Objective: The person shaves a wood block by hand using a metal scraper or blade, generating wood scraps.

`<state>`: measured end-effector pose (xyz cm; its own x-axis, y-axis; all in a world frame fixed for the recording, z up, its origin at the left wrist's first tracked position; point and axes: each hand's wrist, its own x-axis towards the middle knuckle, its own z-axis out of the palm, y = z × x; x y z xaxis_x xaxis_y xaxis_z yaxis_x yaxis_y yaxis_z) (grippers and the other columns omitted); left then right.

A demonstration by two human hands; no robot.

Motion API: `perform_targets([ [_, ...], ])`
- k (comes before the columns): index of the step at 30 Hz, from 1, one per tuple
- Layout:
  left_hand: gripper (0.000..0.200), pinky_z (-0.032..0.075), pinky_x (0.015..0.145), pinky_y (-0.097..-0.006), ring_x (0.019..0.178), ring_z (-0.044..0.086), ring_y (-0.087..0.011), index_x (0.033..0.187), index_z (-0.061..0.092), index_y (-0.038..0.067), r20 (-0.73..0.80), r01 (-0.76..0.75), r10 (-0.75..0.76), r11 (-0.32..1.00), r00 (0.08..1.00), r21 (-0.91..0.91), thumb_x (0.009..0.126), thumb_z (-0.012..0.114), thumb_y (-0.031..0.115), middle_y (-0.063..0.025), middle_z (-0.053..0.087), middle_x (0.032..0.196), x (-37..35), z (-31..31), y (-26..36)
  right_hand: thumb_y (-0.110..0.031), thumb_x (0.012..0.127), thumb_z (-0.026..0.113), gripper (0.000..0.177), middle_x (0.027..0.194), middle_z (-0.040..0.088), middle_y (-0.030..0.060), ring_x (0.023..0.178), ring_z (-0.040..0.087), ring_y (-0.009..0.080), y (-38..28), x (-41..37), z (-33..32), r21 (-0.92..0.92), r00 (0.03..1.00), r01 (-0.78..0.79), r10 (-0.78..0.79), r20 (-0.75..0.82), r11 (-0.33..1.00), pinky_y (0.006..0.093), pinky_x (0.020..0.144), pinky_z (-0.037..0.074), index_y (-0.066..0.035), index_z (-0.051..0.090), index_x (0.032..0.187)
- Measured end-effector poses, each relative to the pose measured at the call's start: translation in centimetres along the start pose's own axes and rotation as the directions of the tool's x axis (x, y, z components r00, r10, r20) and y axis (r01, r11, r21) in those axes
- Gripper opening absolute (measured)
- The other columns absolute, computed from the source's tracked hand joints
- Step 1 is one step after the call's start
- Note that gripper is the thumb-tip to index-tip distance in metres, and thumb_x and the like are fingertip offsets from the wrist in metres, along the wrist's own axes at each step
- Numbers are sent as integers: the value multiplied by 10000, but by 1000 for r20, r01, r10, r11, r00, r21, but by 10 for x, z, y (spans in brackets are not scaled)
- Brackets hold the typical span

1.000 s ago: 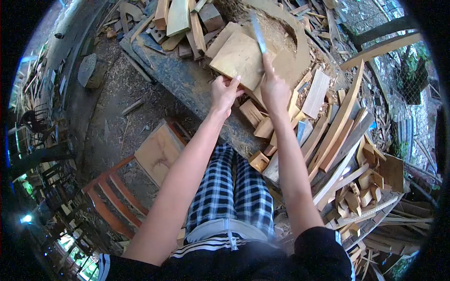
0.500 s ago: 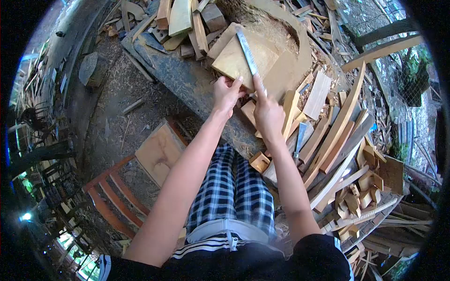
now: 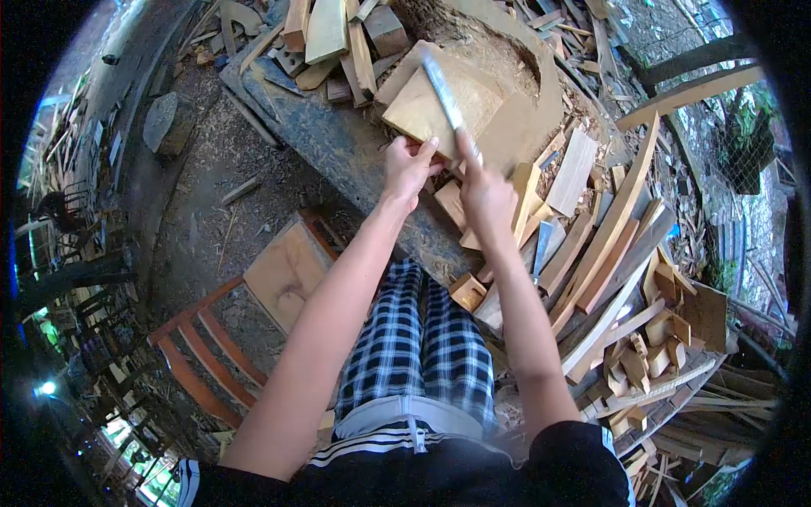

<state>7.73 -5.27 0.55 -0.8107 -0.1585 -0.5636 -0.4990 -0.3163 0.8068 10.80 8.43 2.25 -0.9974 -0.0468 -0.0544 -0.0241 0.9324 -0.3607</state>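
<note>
My left hand (image 3: 407, 169) grips the near edge of a square, pale wooden board (image 3: 441, 111), thumb on top and fingers curled under the rim. My right hand (image 3: 488, 196) is closed round the near end of a long, flat metal blade (image 3: 443, 89), its index finger stretched along it. Blurred by motion, the blade slants away from me across the board's upper face. Beneath the board, more flat wood pieces lie on the workbench (image 3: 312, 139).
Wood offcuts (image 3: 325, 34) are heaped at the bench's far left. Long curved wooden strips (image 3: 612, 228) and a chisel-like tool (image 3: 541, 247) lie to my right. A wooden chair (image 3: 221, 338) stands on the left, and a cut log (image 3: 169, 124) sits on the littered ground.
My right hand has shifted slightly right and toward me, and the blade now looks blurred. My left hand and the board stay in place.
</note>
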Motion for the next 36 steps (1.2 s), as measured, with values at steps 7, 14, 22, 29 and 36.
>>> perform_targets([
  [7, 283, 606, 760, -352, 897, 649, -203, 1084, 512, -45, 20, -32, 33, 999, 999, -38, 926, 661, 136, -132, 602, 1037, 5, -1, -8, -127, 924, 482, 605, 756, 665, 218, 627, 671, 393, -3, 27, -4, -11, 994, -109, 109, -14, 994, 501, 548, 541, -371, 384, 1469],
  [14, 300, 605, 765, -362, 891, 651, -206, 1098, 509, -55, 28, -5, 5, 1000, 1000, -25, 925, 661, 137, -144, 601, 1050, 2, -2, -3, -114, 916, 477, 567, 741, 668, 215, 633, 677, 376, 12, 46, -5, -66, 997, -66, 62, -55, 996, 495, 560, 543, -323, 440, 1442],
  [22, 304, 609, 764, -361, 902, 654, -209, 1100, 516, -57, 43, -20, 21, 1000, 999, -17, 927, 660, 146, -142, 609, 1030, 0, -2, -1, -166, 904, 527, 628, 718, 656, 165, 577, 675, 333, 0, -21, 10, -2, 994, 55, -55, -94, 998, 478, 462, 520, -407, 381, 1464],
  [29, 303, 610, 752, -350, 893, 654, -208, 1093, 517, -58, 6, -46, 46, 999, 999, -21, 925, 664, 147, -149, 609, 1027, 0, 1, -2, -158, 906, 521, 603, 691, 645, 156, 565, 658, 351, 16, 55, 10, -33, 968, -59, 49, -247, 998, 472, 475, 519, -395, 410, 1450],
  [36, 303, 612, 744, -359, 903, 656, -217, 1092, 505, -63, 24, -27, 28, 1000, 999, -12, 927, 658, 139, -159, 601, 1055, 4, -2, -4, -152, 907, 527, 591, 677, 636, 146, 583, 666, 343, 7, 8, 10, -17, 990, 23, -25, -138, 1000, 473, 487, 521, -381, 419, 1442],
])
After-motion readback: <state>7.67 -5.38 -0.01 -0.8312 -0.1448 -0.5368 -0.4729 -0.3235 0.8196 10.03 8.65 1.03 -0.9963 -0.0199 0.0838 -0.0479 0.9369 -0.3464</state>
